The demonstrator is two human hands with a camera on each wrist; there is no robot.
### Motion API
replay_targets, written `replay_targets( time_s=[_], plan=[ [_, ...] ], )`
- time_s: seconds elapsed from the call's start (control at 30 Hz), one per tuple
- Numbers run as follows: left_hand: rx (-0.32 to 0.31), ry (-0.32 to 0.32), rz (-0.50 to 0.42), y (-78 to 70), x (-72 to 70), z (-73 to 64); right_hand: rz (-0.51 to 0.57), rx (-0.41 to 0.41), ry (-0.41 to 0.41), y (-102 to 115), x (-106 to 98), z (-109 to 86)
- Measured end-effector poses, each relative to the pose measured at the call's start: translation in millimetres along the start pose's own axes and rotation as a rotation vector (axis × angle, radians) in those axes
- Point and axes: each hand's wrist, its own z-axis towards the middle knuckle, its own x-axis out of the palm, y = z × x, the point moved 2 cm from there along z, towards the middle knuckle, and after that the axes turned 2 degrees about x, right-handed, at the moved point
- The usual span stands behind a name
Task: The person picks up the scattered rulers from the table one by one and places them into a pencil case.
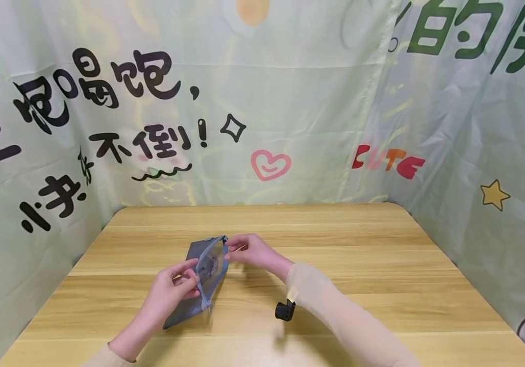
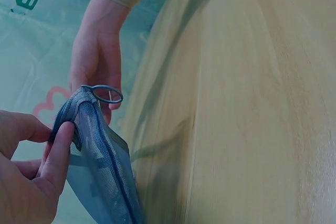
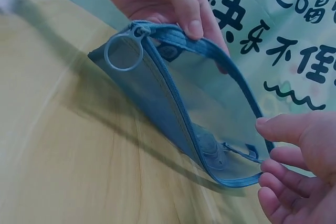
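A blue-grey zip pouch (image 1: 184,308) stands tilted on the table with its mouth gaping. My left hand (image 1: 172,285) pinches one side of the mouth's rim between thumb and fingers. At the far end of the mouth is my right hand (image 1: 250,250), its loosely bent fingertips right at the rim, thumb and fingers apart. A ring pull (image 3: 123,52) hangs from the zip at the near end. Deep inside lies a small bundled thing (image 3: 210,148) with a thin dark strip beside it; its kind is unclear.
The wood-grain table (image 1: 335,229) reaches back to a printed cloth curtain (image 1: 317,102), which also hangs along both sides. A small black camera (image 1: 285,310) is fixed under the right wrist.
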Motion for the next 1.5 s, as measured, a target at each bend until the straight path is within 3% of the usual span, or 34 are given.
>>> replay_targets(
  time_s=[0.37, 0.63, 0.77, 1.0, 1.3, 1.5],
  plan=[
    [0.01, 0.118, 0.05, 0.0, 1.7, 3.2, -0.004, -0.047, -0.021, 4, -14, -15.4],
    [0.066, 0.178, 0.168, 4.2, 11.3, 4.3, 0.012, -0.059, -0.065, 7, -23, -32.4],
    [0.09, 0.207, 0.215, 5.6, 17.4, 5.5, -0.015, -0.089, -0.077, 4, -27, -39.5],
    [0.185, 0.263, 0.331, 9.8, 25.1, 12.3, -0.073, -0.12, -0.094, 0, -39, -55.3],
    [0.238, 0.303, 0.408, 9.7, 36.1, 20.2, -0.173, -0.138, -0.129, -13, -64, -77.6],
    [0.279, 0.347, 0.481, 12.9, 42.3, 22.5, -0.226, -0.184, -0.1, -17, -69, -92.0]
  ],
)
